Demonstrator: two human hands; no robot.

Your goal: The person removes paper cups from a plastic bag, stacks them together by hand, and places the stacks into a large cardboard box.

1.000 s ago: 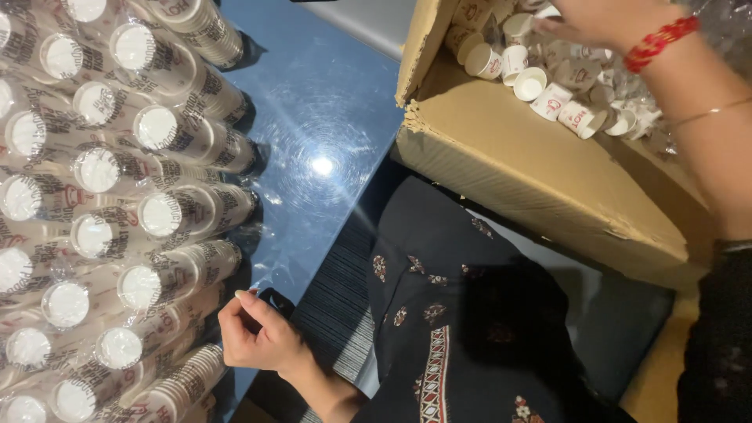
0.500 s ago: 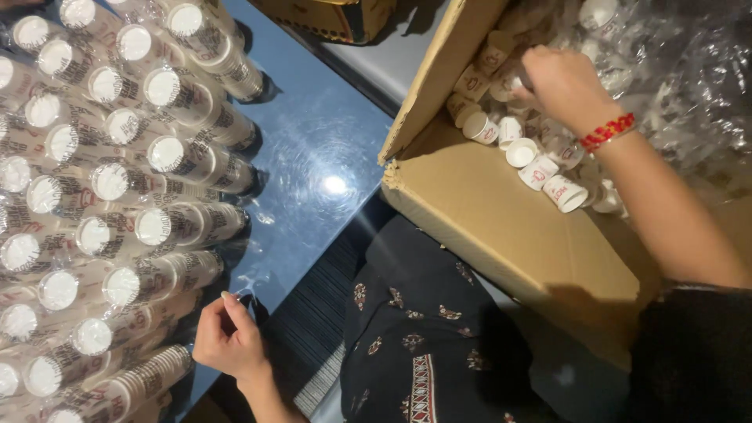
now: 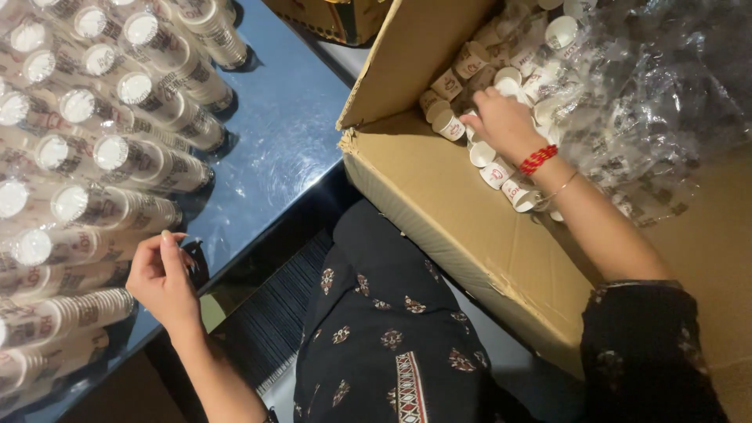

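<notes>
From the head camera, the right hand (image 3: 505, 124) reaches down into the cardboard box (image 3: 470, 235), fingers curled among loose paper cups (image 3: 493, 174); whether it grips one I cannot tell. The left hand (image 3: 162, 278) hovers loosely open, holding nothing, beside stacked cups (image 3: 117, 160) lying lengthwise on the blue table (image 3: 286, 133), well apart from the box.

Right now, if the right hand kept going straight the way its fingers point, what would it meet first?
The right hand points into the cardboard box, its fingers already among the loose paper cups. Those cups just ahead would be met first, probably before the box flap; depth is unclear.
</notes>
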